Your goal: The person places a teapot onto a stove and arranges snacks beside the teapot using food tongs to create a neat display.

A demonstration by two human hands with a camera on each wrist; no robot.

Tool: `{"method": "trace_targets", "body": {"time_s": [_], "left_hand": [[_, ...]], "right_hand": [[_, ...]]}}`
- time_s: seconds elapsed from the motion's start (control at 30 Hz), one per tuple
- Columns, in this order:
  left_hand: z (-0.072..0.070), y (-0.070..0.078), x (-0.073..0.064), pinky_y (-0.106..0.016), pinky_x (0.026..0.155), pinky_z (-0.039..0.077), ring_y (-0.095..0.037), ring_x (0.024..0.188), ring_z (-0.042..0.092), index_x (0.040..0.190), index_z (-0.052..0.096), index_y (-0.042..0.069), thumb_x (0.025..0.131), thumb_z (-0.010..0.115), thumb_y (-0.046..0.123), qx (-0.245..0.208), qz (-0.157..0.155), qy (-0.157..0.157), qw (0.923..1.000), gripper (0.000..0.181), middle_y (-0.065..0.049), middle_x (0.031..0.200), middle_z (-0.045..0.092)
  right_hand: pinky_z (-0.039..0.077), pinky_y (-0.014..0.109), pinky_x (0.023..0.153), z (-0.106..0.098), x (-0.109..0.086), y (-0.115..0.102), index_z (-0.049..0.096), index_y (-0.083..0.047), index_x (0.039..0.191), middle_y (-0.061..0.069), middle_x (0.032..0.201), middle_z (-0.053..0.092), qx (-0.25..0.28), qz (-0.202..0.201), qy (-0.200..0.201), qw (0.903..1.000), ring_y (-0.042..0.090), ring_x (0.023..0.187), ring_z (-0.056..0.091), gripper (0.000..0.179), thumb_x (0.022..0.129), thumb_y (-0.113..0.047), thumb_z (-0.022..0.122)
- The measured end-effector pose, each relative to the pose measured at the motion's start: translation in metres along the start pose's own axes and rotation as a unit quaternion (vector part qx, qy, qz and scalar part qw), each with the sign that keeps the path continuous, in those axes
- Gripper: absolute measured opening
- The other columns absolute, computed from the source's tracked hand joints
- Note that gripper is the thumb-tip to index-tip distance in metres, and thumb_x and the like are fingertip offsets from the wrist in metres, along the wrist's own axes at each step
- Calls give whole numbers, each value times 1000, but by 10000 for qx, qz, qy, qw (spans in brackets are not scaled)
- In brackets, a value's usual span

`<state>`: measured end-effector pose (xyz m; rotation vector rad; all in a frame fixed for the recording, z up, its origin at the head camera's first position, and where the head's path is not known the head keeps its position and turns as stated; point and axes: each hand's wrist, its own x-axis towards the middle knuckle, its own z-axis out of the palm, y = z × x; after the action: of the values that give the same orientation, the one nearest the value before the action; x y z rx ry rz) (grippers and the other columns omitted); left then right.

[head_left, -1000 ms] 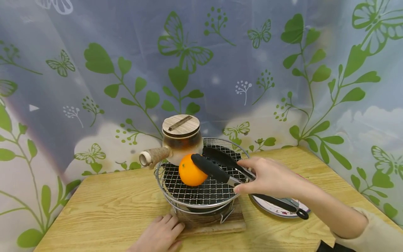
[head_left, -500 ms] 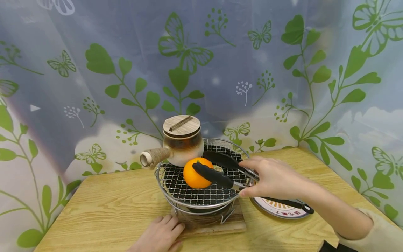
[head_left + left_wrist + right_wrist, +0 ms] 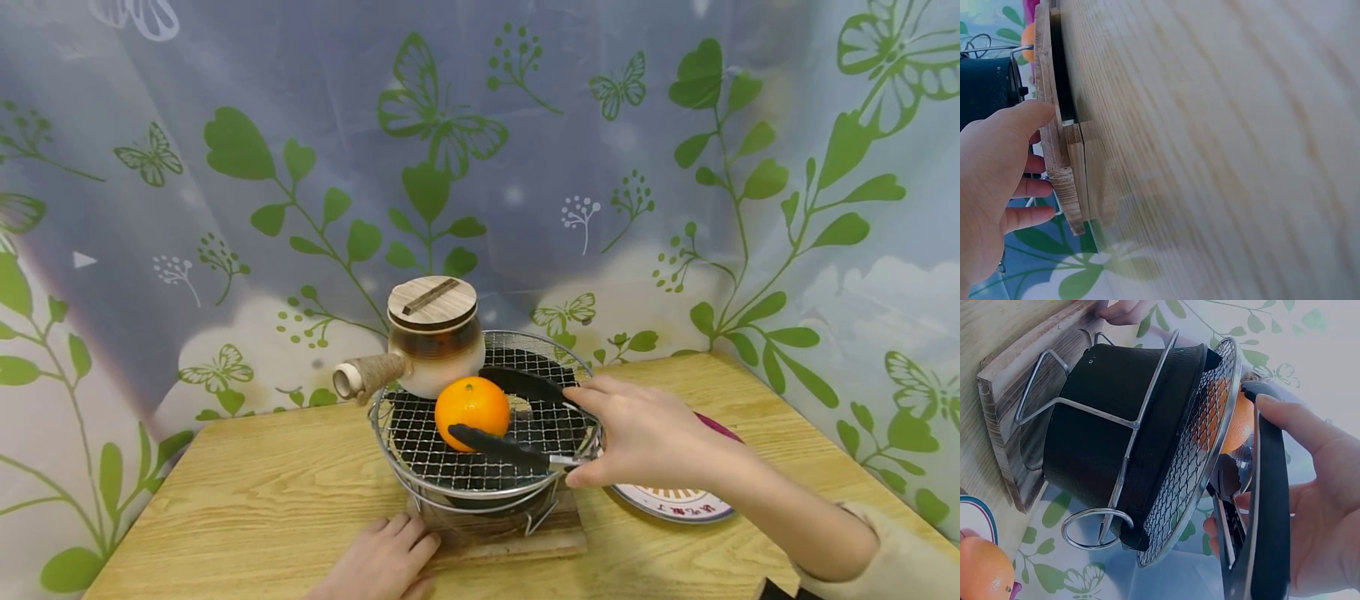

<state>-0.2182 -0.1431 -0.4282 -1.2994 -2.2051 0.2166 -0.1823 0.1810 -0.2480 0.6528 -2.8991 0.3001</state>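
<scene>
Orange [image 3: 471, 404]: seated on the wire mesh [image 3: 420, 446], centre of the head frame, between the spread arms of the black tongs [image 3: 498, 448]; contact unclear. Right hand [image 3: 652, 433]: grips the tongs. Left hand [image 3: 378, 558]: fingers relaxed, against the wooden board [image 3: 517, 546], lower centre. Clay pot [image 3: 435, 367]: lidded, contents hidden. Plate [image 3: 671, 513], lower right: red Chinese characters, too small to read reliably; second orange [image 3: 985, 569] overlaps it, lower left of the right wrist frame.

A brown-and-cream pot [image 3: 438, 360] had a wooden lid [image 3: 420, 293] and a cord-wrapped handle [image 3: 378, 371]. A printed plate [image 3: 654, 502] lay on the worktop [image 3: 285, 475], and behind rose a cloth backdrop [image 3: 540, 225] patterned with green leaves [image 3: 238, 143] and butterflies [image 3: 624, 85].
</scene>
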Motion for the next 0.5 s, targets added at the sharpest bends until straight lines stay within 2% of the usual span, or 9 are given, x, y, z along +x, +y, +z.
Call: {"method": "trace_targets", "body": {"time_s": [0.17, 0.33, 0.5], "left_hand": [[1, 0, 0, -24, 51, 34, -14, 69, 48, 92, 59, 16, 73, 65, 45, 84, 37, 76, 9999, 35, 2, 82, 51], [1, 0, 0, -24, 51, 35, -14, 70, 48, 92, 59, 16, 74, 65, 45, 54, 18, 17, 10000, 35, 1, 82, 51], [1, 0, 0, -25, 53, 37, -15, 71, 49, 93, 59, 16, 74, 65, 45, 74, 12, 13, 10000, 36, 1, 83, 52]], "right_hand": [[47, 49, 74, 2, 0, -2, 50, -9, 133, 11, 130, 50, -207, -31, 35, 9998, 33, 109, 54, 86, 63, -53, 75], [46, 51, 75, 3, -1, -2, 50, -11, 133, 11, 130, 50, -178, -102, 149, 9997, 34, 110, 53, 84, 64, -51, 76], [45, 51, 81, 5, -1, -6, 51, -9, 132, 10, 130, 50, -93, -234, 230, 9994, 33, 113, 52, 81, 66, -49, 76]]}}
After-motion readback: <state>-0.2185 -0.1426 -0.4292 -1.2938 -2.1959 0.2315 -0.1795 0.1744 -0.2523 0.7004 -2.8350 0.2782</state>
